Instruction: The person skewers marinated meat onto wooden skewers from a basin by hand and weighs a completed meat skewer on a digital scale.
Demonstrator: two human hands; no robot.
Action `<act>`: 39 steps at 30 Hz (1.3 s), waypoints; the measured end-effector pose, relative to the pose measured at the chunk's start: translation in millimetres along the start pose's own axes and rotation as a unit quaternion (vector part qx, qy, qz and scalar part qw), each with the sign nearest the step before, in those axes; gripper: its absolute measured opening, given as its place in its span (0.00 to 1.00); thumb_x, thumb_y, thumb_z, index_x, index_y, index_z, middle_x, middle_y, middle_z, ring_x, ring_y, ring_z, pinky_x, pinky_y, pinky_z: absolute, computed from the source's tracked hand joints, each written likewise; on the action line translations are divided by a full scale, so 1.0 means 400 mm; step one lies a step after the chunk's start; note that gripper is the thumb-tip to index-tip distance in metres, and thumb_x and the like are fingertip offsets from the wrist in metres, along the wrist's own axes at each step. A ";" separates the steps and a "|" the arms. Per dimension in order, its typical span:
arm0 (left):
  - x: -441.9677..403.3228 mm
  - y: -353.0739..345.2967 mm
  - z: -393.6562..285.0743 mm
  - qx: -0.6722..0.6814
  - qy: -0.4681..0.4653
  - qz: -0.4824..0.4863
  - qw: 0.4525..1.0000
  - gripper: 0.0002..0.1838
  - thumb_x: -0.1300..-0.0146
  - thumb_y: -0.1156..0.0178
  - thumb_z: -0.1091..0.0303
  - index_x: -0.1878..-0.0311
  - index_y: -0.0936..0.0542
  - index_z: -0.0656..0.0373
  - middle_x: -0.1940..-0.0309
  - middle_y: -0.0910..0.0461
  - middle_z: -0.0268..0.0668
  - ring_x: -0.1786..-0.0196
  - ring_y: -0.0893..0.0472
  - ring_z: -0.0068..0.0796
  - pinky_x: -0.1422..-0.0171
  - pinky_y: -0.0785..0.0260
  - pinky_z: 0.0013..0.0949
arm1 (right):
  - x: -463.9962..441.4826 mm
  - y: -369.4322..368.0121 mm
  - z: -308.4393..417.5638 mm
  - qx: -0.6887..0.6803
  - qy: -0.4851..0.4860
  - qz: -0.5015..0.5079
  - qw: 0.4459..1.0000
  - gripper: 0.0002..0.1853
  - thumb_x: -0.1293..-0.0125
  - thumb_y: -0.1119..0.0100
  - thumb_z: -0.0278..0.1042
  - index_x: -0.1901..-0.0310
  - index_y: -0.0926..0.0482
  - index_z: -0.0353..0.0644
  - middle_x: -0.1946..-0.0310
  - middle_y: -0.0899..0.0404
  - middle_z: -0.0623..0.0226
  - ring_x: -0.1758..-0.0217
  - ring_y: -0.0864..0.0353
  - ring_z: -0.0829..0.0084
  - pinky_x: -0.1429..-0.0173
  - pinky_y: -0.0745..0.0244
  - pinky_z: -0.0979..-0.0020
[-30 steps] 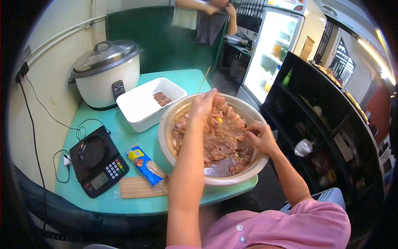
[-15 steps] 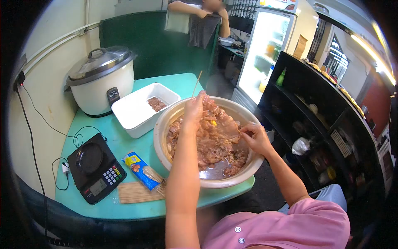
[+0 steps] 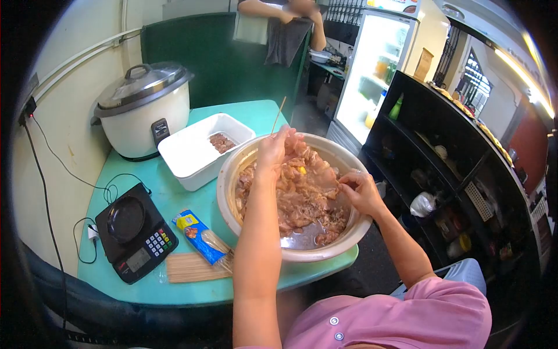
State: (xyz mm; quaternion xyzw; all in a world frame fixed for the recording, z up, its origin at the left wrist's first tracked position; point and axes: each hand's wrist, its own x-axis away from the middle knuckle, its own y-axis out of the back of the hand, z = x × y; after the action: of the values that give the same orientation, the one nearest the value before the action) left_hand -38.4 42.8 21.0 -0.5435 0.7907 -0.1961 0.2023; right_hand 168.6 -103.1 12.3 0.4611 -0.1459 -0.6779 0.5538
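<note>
A large round basin (image 3: 225, 200) full of raw sliced meat (image 3: 305, 198) in dark liquid stands at the table's right edge. Over its far left rim, my left hand (image 3: 272, 152) is closed on a bamboo skewer (image 3: 279, 113), whose thin end sticks up above the fingers. Meat lies right against that hand; how much of it the fingers hold is hidden. At the right inside of the basin, my right hand (image 3: 359, 191) pinches the edge of a meat piece. Left of the basin, a white tub (image 3: 186, 160) has a small row of meat (image 3: 221, 143) in it.
On the turquoise table (image 3: 139, 294) are a rice cooker (image 3: 142, 110), a digital scale (image 3: 131, 230), a skewer packet (image 3: 200, 237) and loose skewers (image 3: 192, 269). Cables run down the left wall. A black shelf (image 3: 430, 157) stands at right. Another person's arm (image 3: 264, 10) shows beyond the green partition (image 3: 215, 64).
My hands have barely moved, with the skewer still in the left and the right still pinching at the meat. The whole view has shifted slightly.
</note>
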 end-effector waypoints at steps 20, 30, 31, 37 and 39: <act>0.001 -0.011 -0.001 -0.044 -0.044 -0.035 0.997 0.21 0.26 0.53 0.54 0.51 0.23 0.64 0.65 0.16 0.42 0.67 0.16 0.29 0.65 0.21 0.34 | 0.000 0.007 0.022 0.008 -0.011 0.010 1.000 0.05 0.47 0.38 0.25 0.68 0.18 0.33 0.73 0.22 0.60 0.68 0.21 0.67 0.62 0.28 0.68; 0.012 -0.002 0.013 -0.453 -0.150 -0.170 0.862 0.18 0.35 0.54 0.69 0.46 0.26 0.68 0.54 0.22 0.59 0.49 0.24 0.59 0.43 0.33 0.49 | -0.009 -0.004 -0.021 0.042 0.072 -0.107 0.991 0.05 0.47 0.38 0.22 0.68 0.18 0.31 0.73 0.20 0.58 0.69 0.20 0.68 0.62 0.27 0.71; -0.004 0.018 0.039 -0.504 -0.200 -0.166 0.823 0.18 0.38 0.48 0.68 0.46 0.25 0.62 0.55 0.21 0.56 0.48 0.22 0.55 0.44 0.30 0.48 | -0.014 -0.007 0.004 0.024 0.017 -0.097 0.995 0.05 0.47 0.38 0.21 0.67 0.18 0.31 0.73 0.19 0.57 0.67 0.18 0.70 0.61 0.26 0.71; 0.001 0.000 0.072 -0.683 -0.086 -0.055 0.723 0.20 0.40 0.46 0.59 0.48 0.22 0.60 0.46 0.23 0.52 0.38 0.28 0.53 0.32 0.40 0.52 | -0.164 -0.058 0.273 -0.002 0.166 0.008 0.986 0.07 0.47 0.38 0.20 0.64 0.18 0.33 0.70 0.23 0.56 0.69 0.20 0.60 0.64 0.28 0.65; 0.017 -0.008 0.061 -0.681 -0.070 -0.055 0.727 0.21 0.41 0.44 0.58 0.47 0.23 0.59 0.45 0.24 0.52 0.37 0.29 0.51 0.31 0.41 0.52 | -0.217 -0.126 0.366 -0.037 0.267 0.054 0.961 0.06 0.47 0.39 0.21 0.66 0.19 0.34 0.71 0.24 0.55 0.70 0.22 0.56 0.63 0.28 0.64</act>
State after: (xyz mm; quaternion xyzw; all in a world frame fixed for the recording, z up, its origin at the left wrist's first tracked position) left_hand -25.2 33.3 1.5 -0.5898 0.6646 0.4227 -0.1781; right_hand 18.9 -54.8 94.7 0.5958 0.0083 -0.5039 0.6253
